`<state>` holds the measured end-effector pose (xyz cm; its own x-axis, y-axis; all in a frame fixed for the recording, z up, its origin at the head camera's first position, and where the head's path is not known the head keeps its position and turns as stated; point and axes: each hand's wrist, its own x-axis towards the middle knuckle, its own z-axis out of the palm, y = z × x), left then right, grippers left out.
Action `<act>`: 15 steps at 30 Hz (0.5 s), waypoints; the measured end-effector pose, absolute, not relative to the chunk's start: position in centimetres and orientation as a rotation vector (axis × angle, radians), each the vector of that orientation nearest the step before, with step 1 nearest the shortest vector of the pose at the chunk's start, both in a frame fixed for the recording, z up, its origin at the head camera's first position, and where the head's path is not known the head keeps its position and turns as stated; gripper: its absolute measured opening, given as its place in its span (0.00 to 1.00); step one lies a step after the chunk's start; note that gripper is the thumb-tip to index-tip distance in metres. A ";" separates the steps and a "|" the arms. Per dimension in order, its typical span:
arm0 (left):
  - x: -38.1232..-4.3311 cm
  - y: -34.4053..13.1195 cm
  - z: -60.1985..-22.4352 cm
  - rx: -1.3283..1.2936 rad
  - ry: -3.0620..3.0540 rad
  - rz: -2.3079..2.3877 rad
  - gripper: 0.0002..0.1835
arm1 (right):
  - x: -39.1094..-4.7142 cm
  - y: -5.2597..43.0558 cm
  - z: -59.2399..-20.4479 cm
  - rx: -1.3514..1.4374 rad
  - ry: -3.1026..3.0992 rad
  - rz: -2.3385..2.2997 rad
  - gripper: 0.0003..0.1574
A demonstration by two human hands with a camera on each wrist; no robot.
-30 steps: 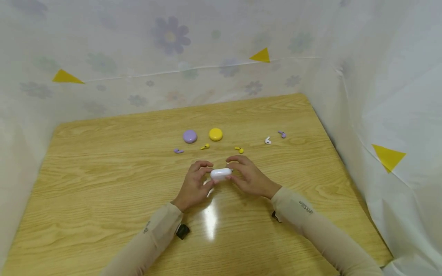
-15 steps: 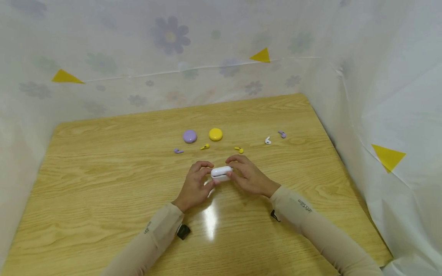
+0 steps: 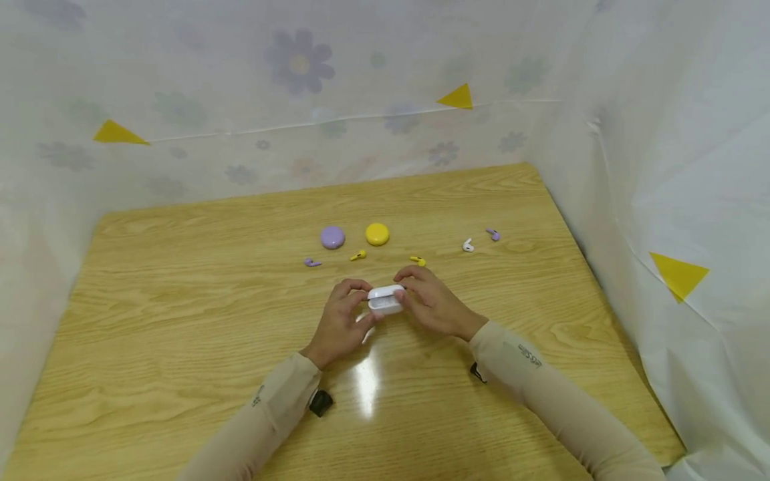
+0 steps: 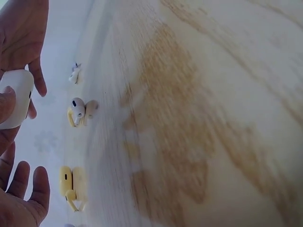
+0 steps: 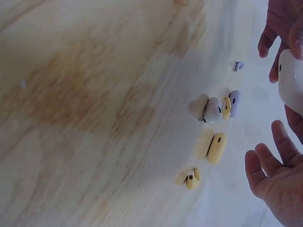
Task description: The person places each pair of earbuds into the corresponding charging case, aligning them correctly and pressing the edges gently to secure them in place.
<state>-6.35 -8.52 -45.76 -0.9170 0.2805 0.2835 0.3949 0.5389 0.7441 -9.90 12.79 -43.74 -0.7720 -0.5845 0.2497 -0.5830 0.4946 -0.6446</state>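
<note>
Fingers (image 3: 350, 286) of the left hand (image 3: 338, 326) grip the left end of the white case (image 3: 383, 306), thumb along its lower edge; those of the right hand (image 3: 438, 304) hold its right end, thumb on the front of the lid (image 3: 385, 292). The case is held above the table (image 3: 198, 300), between the hands, with the lid partly raised and a gap showing beneath it. Beyond the hands lie the closed purple case (image 3: 332, 237) and, just right of it, the yellow case (image 3: 377, 234). Nearer are the left purple earbud (image 3: 311, 262), the left yellow earbud (image 3: 358, 255) and the right yellow earbud (image 3: 418, 260), the last near the right fingers. Farther right, the right white earbud (image 3: 468, 246) lies near the right purple earbud (image 3: 493, 234). Both wrist views show another white earbud (image 5: 213, 111) on the table.
</note>
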 end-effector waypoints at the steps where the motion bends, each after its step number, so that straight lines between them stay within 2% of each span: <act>1: -6.3 -8.5 -45.8 -0.589 -2.637 -1.326 0.13 | -10.0 12.7 -43.7 -1.063 2.726 -1.174 0.10; 15: -6.2 -8.7 -45.7 -0.567 -2.626 -1.340 0.13 | -10.6 12.3 -43.5 -1.014 2.709 -1.212 0.12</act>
